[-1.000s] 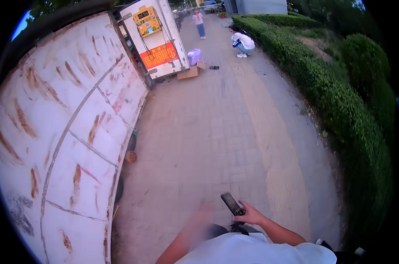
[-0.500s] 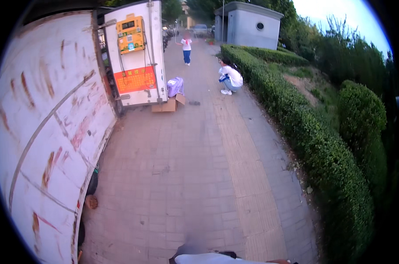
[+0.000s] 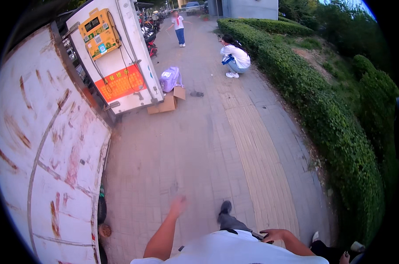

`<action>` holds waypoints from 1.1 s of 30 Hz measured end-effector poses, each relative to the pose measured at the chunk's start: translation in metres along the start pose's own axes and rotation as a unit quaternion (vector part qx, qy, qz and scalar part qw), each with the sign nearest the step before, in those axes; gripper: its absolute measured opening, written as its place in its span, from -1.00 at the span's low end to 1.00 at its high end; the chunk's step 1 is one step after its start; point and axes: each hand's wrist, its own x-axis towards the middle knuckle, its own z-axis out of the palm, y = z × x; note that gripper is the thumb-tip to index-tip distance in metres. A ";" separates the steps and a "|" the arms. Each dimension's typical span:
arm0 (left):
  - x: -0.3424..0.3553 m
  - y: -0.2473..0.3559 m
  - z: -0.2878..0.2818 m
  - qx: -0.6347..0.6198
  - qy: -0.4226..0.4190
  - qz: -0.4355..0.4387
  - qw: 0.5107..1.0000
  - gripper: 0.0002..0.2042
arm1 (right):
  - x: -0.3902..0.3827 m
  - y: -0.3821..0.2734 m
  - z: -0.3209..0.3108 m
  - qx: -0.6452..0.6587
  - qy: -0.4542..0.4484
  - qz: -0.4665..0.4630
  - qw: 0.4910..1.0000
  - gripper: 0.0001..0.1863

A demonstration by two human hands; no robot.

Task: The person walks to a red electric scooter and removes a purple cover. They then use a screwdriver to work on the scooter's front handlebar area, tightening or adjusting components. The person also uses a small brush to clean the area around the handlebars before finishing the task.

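Note:
My left hand (image 3: 178, 206) swings out over the paving, blurred, so its fingers are unclear. My right hand (image 3: 273, 235) is down at my waist beside my white shirt (image 3: 230, 248), fingers curled over something dark that is mostly hidden. My leg, in grey trousers and a dark shoe (image 3: 225, 209), shows ahead on the pavement (image 3: 173, 145). Farther forward, a purple backpack (image 3: 170, 79) rests at an open cardboard box (image 3: 163, 105), near a small dark object (image 3: 196, 93) on the paving.
A rusty white panel (image 3: 49, 167) lines the left, beside a door (image 3: 129, 39) with a yellow unit (image 3: 100, 35). A crouching person (image 3: 237, 59), a standing person (image 3: 179, 31) and parked scooters (image 3: 151, 39) are ahead. A hedge (image 3: 322, 119) borders the right; another person (image 3: 329, 251) is at lower right.
The box and door look nearer than a second ago. My left hand has swung forward and left; my right hand has dropped toward my waist, and the phone it held is no longer clearly visible.

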 end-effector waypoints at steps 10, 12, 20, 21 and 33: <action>0.037 -0.076 -0.035 -0.147 0.007 -0.502 0.852 -0.63 | 0.094 -0.171 -0.248 0.046 0.000 0.074 0.996 -0.05; 0.063 -0.074 -0.049 -0.090 -0.042 -0.455 0.885 -0.64 | 0.131 -0.199 -0.288 0.108 -0.039 0.086 0.990 -0.19; 0.431 -0.064 -0.070 0.300 -0.255 -0.065 0.917 -0.68 | 0.183 -0.357 -0.476 0.238 0.185 -0.005 0.953 -0.06; 0.492 -0.056 -0.087 0.291 -0.207 0.005 0.934 -0.66 | 0.169 -0.398 -0.495 0.271 0.198 -0.055 0.940 -0.08; 1.001 0.178 -0.196 -0.096 0.090 -0.076 0.988 -0.60 | 0.321 -0.528 -0.812 0.176 0.393 0.045 0.901 -0.65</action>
